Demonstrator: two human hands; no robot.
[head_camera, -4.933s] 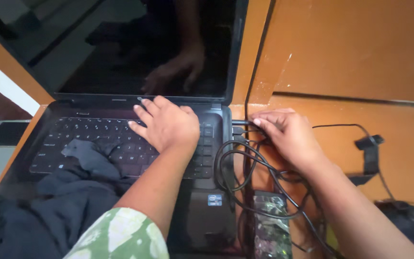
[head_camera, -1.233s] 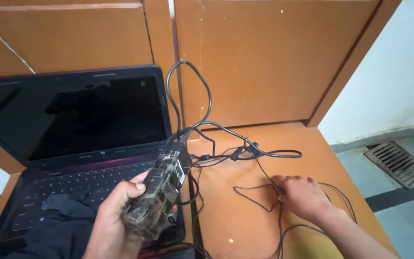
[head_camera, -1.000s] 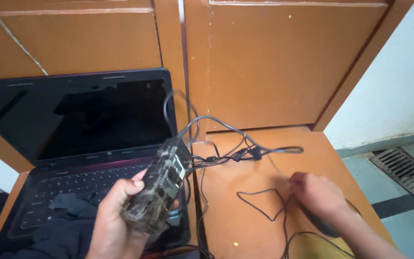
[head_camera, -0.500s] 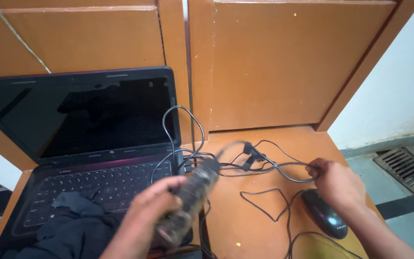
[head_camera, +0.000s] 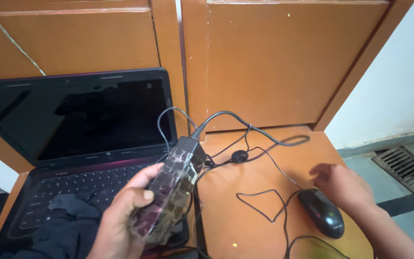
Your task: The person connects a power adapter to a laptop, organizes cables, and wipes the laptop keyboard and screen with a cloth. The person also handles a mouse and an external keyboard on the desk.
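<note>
From the head camera, the left hand (head_camera: 120, 218) is gripping a black power adapter (head_camera: 171, 189) wrapped in clear tape, fingers curled around its near end and the thumb pressing on its top face. The adapter is being held tilted above the right edge of the laptop (head_camera: 73, 158), its far end pointing up and away toward the wooden panel (head_camera: 264, 62). A black cable (head_camera: 245, 125) is leaving that far end, looping over the orange tabletop (head_camera: 255, 216) and running right in a long narrow loop near the panel.

The right hand (head_camera: 343, 184) is hovering loosely open at the right, fingers slightly bent and holding nothing; it is sitting just beside the far end of a black mouse (head_camera: 321, 212), and whether it is touching the mouse cannot be told. The mouse is lying on the tabletop, its thin cord (head_camera: 264, 201) trailing left in loose curves.

The laptop is standing open at the left with a dark screen, and a dark cloth (head_camera: 68, 220) is lying bunched over the near part of its keyboard. At the far right, a floor drain grate (head_camera: 408, 168) is showing.
</note>
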